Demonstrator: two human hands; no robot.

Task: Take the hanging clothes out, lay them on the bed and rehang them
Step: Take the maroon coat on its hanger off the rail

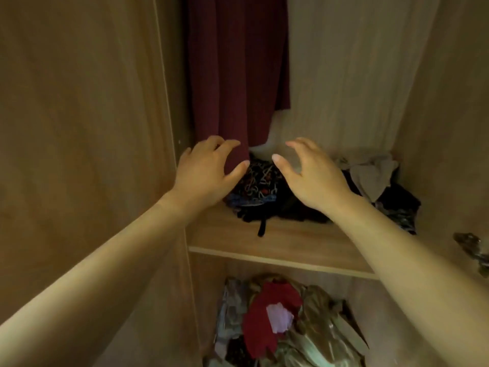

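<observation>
A dark maroon garment (pixel 232 70) hangs inside the wooden wardrobe, its hem reaching down to the shelf. My left hand (pixel 206 173) is curled around the lower edge of that garment, with thumb and fingers on either side of the fabric. Just to the right, my right hand (pixel 309 173) hovers with fingers spread and nothing in it, above a dark patterned pile of clothes (pixel 259 186). The hanger and rail are out of view above.
A wooden shelf (pixel 277 239) carries crumpled dark and grey clothes (pixel 375 176). Below it lies a heap with a red item (pixel 267 313) and plastic bags. The wardrobe's side panel (pixel 79 128) stands at left, and a metal hinge (pixel 471 247) shows at right.
</observation>
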